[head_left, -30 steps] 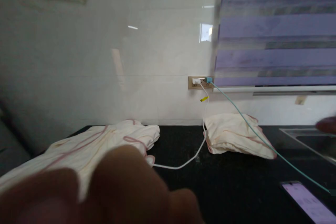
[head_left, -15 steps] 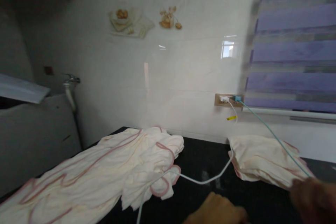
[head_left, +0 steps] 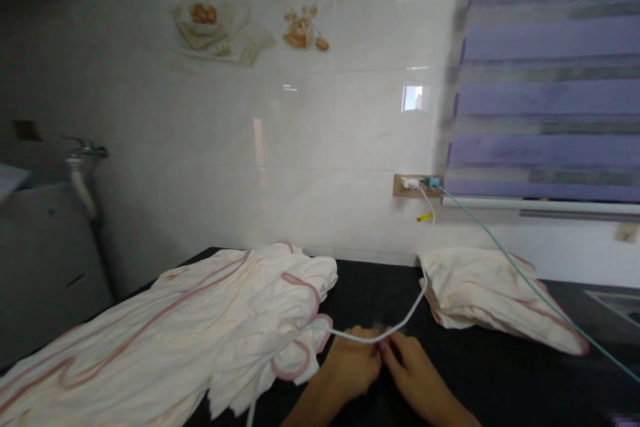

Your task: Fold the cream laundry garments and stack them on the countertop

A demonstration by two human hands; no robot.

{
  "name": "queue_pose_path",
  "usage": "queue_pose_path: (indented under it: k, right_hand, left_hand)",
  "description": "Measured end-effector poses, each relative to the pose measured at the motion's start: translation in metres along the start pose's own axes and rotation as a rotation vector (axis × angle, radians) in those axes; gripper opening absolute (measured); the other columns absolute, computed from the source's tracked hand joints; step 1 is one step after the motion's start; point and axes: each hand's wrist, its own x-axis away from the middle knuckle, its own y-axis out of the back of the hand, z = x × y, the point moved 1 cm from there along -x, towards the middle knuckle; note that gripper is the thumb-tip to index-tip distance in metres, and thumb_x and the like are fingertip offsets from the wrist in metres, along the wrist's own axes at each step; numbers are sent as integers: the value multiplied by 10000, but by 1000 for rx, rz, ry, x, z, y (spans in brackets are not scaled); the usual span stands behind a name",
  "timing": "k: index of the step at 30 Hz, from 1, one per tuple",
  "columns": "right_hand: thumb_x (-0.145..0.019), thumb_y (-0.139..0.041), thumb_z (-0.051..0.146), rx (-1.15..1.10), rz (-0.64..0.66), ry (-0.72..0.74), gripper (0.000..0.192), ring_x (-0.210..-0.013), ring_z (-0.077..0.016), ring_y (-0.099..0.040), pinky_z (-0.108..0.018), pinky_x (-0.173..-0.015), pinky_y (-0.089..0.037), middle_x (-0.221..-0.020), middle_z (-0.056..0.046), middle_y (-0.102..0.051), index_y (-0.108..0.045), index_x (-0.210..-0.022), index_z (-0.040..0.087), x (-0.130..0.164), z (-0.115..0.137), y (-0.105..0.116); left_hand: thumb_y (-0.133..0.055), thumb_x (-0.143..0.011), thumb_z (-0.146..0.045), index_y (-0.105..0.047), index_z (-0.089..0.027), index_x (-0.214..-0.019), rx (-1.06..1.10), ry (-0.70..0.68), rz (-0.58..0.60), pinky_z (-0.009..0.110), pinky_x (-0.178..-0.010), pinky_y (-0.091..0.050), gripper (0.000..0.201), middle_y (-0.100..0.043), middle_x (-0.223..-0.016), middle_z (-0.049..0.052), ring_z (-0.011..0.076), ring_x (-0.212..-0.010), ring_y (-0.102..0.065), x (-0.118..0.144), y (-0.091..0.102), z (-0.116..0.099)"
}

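My left hand [head_left: 350, 368] and my right hand [head_left: 416, 373] meet fingertip to fingertip low in the middle, on the black countertop [head_left: 480, 373]. Both pinch a white cable [head_left: 407, 315] where it sags onto the counter. The cable climbs to a white plug in the wall socket [head_left: 413, 185], and its other end runs under a cream garment with pink trim [head_left: 200, 327] spread out to the left. A folded cream cloth [head_left: 480, 293] lies just right of my hands.
A teal cable [head_left: 520, 280] runs from the same socket over the folded cloth toward the lower right. A sink edge [head_left: 617, 300] shows at far right, a tap [head_left: 83, 160] at far left. Purple blinds [head_left: 545, 80] hang over the window.
The view has steadied and shifted slightly. Both hands moved from the bottom edge inward to the middle and closed on the white cable.
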Motion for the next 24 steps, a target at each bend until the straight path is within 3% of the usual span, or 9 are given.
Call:
queue_pose_path:
  k: [6, 13, 17, 20, 22, 24]
  right_hand:
    - [-1011, -399, 339, 45, 8, 0, 342, -1037, -231, -668, -298, -926, -442, -1092, -111, -733, -690, -1117, 193, 0, -5, -1]
    - [-993, -445, 261, 116, 30, 16, 229, -884, -196, -650, -271, -779, -397, -973, -63, -729, -662, -964, 193, 3, 4, 2]
    - [-991, -459, 260, 121, 40, 22, 214, -850, -187, -635, -267, -753, -373, -924, -52, -719, -646, -913, 191, 3, 2, 4]
    - [-991, -467, 262, 113, 54, 26, 202, -846, -181, -628, -266, -742, -359, -928, -45, -713, -641, -915, 194, 3, 0, 4]
    - [-990, -471, 262, 122, 58, 27, 199, -837, -178, -624, -265, -733, -350, -919, -42, -710, -639, -909, 194, 3, 0, 4]
    - [-989, -471, 262, 137, 50, 27, 203, -830, -178, -621, -265, -726, -344, -908, -44, -709, -641, -905, 192, 3, 2, 4]
  left_hand:
    - [-409, -995, -242, -685, -192, -1133, -21, 96, -1, 390, -893, -494, 313, -729, -1100, 104, 285, -1037, -675, 0, 4, -1]
    - [-403, -996, -226, -638, -180, -1051, -84, 260, -211, 341, -890, -475, 246, -650, -1140, 95, 230, -1052, -634, -7, 13, 11]
    - [-416, -991, -216, -590, -140, -1210, -79, 341, -348, 327, -882, -505, 290, -576, -1262, 136, 242, -1136, -613, -12, 19, 25]
    - [-406, -1005, -244, -468, -101, -1399, -81, 487, -428, 335, -843, -526, 424, -502, -1402, 199, 270, -1155, -624, -15, 25, 40]
    - [-399, -1016, -284, -415, -106, -1452, -64, 619, -410, 353, -809, -528, 471, -524, -1401, 216, 289, -1100, -661, -15, 29, 50]
    - [-413, -1017, -334, -400, -113, -1461, -18, 699, -330, 372, -823, -518, 496, -636, -1270, 203, 303, -1046, -690, -14, 32, 60]
